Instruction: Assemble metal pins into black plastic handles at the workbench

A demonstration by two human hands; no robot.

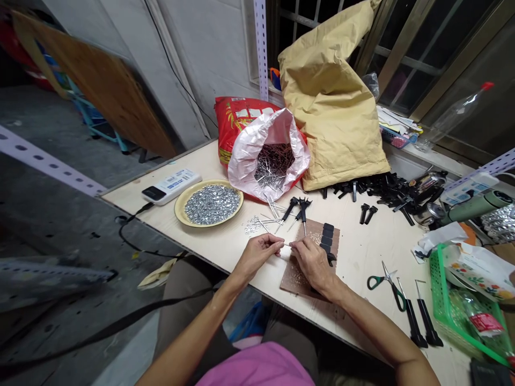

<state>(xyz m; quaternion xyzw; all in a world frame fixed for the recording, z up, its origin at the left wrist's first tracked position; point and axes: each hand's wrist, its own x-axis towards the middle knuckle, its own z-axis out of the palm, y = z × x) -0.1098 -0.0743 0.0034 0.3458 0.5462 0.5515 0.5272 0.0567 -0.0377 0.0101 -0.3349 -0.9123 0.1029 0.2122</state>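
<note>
A thin metal pin (pixel 285 244) is pinched between the fingertips of the left hand (pixel 255 256) and the right hand (pixel 313 264), both closed narrowly on it. The right hand is held over a brown board (pixel 300 284) bearing a row of black pieces (pixel 327 239). Green-handled scissors (pixel 386 284) lie to the right on the plywood table (pixel 358 257). Beyond the hands, a yellow plate (pixel 209 203) of small silvery parts is set beside a white plastic bag (pixel 267 155) of nails, with a kraft paper sack (pixel 330 102) behind.
</note>
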